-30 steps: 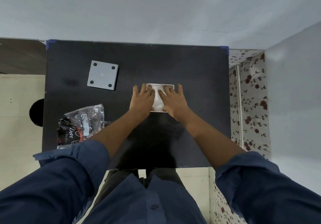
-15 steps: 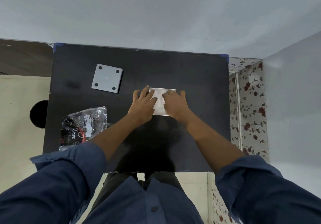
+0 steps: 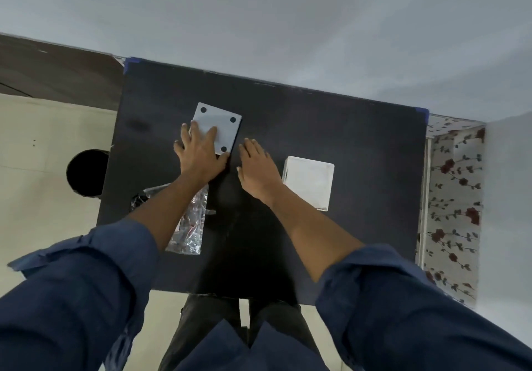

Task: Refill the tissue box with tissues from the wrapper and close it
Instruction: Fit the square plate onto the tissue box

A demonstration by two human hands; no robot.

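Both hands have left the tissue box [image 3: 308,182], which they covered half a second ago; it now sits uncovered on the black bench [image 3: 345,140], white tissue filling its open top, to the right of the right hand. The left hand [image 3: 200,153] lies flat with fingers spread on the grey lid [image 3: 223,127], gripping nothing that shows. The right hand [image 3: 254,166] hovers open and empty just beside the lid. The crinkled plastic wrapper [image 3: 191,226] lies under the left forearm.
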